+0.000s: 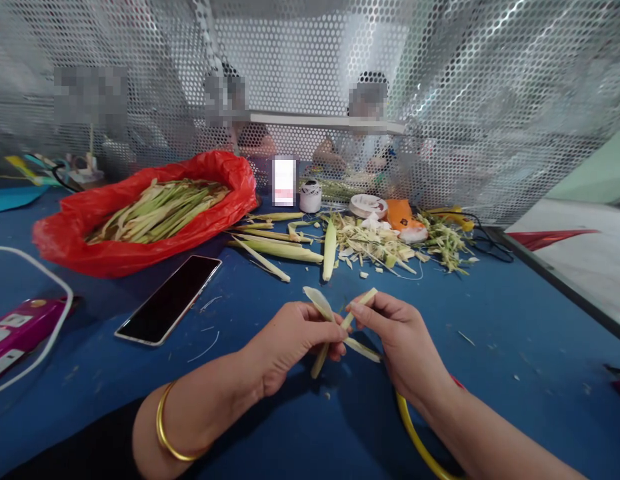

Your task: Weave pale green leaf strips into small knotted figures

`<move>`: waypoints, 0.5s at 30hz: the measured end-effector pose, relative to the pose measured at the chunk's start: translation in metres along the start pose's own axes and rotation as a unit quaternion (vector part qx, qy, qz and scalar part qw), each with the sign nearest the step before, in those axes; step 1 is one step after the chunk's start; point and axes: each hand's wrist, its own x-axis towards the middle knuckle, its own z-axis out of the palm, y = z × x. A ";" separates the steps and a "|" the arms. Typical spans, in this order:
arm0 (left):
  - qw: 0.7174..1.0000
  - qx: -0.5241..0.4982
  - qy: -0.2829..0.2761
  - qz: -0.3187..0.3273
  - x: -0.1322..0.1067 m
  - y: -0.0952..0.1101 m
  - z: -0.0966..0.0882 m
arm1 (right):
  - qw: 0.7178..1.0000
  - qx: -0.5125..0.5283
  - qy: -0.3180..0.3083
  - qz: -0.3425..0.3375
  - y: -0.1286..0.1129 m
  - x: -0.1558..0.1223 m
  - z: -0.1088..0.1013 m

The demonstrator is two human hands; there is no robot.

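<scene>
head view: the left hand [303, 333] pinches crossed pale husk strips [317, 302] between thumb and fingers, and the right hand [403, 333] is closed on the upper end of one of them. the strips are held just above the blue table [490, 360], near its middle, with ends jutting out on several sides. beyond the hands lie loose husk pieces [290, 251] and, right of them, a heap of shredded scraps [377, 243], with a white roll [369, 206] and an orange packet [400, 215] beside it. to the left, a red plastic bag [135, 259] holds long leaves [160, 210]; a dark-screened phone [170, 300] lies in front of it.
</scene>
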 end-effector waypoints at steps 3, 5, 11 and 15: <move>1.000 0.000 -0.017 -0.015 0.000 -0.001 0.000 | 0.994 -0.092 0.041 -0.051 -0.005 0.007 -0.010; 0.999 0.000 -0.042 -0.035 0.000 -0.001 0.000 | 0.973 -0.181 0.079 -0.121 -0.010 0.011 -0.017; 0.996 0.051 -0.056 -0.041 -0.003 -0.003 0.003 | 0.934 -0.320 -0.113 -0.110 -0.017 0.006 -0.018; 0.994 0.085 -0.054 -0.051 -0.003 -0.006 0.004 | 0.962 -0.242 -0.096 -0.088 -0.011 0.001 -0.008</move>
